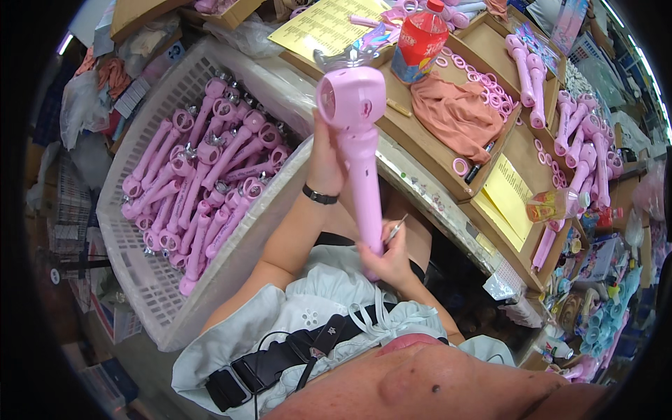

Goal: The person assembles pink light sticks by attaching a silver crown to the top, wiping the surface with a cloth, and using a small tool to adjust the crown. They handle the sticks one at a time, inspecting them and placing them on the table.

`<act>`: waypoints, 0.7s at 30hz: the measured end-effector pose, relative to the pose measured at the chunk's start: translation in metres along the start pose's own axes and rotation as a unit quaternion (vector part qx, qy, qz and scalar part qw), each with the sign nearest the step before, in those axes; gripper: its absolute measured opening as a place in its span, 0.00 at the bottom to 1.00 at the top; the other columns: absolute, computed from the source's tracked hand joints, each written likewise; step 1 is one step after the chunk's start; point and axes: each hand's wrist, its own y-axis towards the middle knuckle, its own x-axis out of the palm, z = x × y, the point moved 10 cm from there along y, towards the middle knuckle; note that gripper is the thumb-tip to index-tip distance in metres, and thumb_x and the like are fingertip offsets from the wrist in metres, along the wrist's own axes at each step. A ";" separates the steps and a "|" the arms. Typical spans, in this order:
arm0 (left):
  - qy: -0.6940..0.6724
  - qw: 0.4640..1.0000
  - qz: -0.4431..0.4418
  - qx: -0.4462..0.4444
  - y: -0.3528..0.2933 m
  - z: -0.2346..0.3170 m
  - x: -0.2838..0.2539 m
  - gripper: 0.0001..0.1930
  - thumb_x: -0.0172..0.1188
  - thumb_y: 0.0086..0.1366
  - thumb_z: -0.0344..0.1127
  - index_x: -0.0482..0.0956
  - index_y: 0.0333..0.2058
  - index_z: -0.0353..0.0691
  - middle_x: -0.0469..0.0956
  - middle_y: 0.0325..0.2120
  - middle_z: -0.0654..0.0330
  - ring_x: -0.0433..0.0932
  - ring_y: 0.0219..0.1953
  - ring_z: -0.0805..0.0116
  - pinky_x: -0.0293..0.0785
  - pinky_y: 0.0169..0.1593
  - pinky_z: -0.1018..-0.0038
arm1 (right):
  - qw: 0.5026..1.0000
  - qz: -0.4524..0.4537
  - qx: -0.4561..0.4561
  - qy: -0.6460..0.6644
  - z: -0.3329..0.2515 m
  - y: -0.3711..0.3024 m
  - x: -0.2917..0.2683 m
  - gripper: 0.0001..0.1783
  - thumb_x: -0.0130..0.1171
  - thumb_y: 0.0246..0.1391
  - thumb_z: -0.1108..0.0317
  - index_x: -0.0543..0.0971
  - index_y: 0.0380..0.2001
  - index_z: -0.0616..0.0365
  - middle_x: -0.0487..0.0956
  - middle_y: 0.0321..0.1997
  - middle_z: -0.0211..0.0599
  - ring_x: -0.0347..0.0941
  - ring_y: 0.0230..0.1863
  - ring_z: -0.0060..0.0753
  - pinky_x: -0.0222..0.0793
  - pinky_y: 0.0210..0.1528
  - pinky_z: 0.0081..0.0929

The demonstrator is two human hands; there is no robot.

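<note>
A pink toy wand (362, 157) with a round hollow head and a silver crown stands nearly upright in front of my body. My left hand (327, 155) is closed round it just below the head, and part of the fingers is hidden behind the wand. Lower down, my right hand (390, 259) grips the bottom end of the handle. A thin metal-tipped tool (396, 227) also sticks up from the fingers of that hand; its exact kind does not show. Left of me, a white plastic basket (133, 276) holds many similar pink wands (203, 161).
On the bench to the right stand a red drink bottle (420, 42), a salmon cloth (458, 115), pink rings (493, 91) and a yellow sheet (505, 199). Cardboard trays (483, 35) hold more pink wands (586, 147). A second bottle (553, 206) lies near the yellow sheet.
</note>
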 end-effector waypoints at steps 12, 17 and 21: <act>0.254 0.957 -0.005 0.136 0.005 0.026 -0.004 0.26 0.59 0.57 0.23 0.58 0.51 0.27 0.65 0.49 0.49 0.73 0.47 0.66 0.73 0.48 0.75 | 0.959 0.086 -0.020 -0.270 -0.020 -0.008 -0.020 0.24 0.65 0.43 0.64 0.62 0.36 0.61 0.74 0.25 0.51 0.75 0.25 0.56 0.70 0.26 0.41; 0.270 0.950 -0.017 0.154 0.004 0.031 -0.003 0.26 0.59 0.56 0.22 0.57 0.51 0.26 0.63 0.51 0.48 0.72 0.47 0.65 0.74 0.48 0.74 | 0.969 0.074 -0.015 -0.237 -0.018 -0.007 -0.020 0.24 0.65 0.43 0.64 0.61 0.33 0.61 0.72 0.23 0.49 0.74 0.23 0.55 0.68 0.25 0.40; 0.270 0.950 -0.022 0.158 0.003 0.030 -0.007 0.26 0.59 0.56 0.22 0.58 0.51 0.27 0.62 0.52 0.48 0.71 0.48 0.65 0.73 0.49 0.73 | 0.968 0.074 -0.003 -0.241 -0.013 -0.007 -0.019 0.23 0.66 0.43 0.64 0.60 0.31 0.60 0.71 0.23 0.47 0.72 0.23 0.53 0.68 0.25 0.38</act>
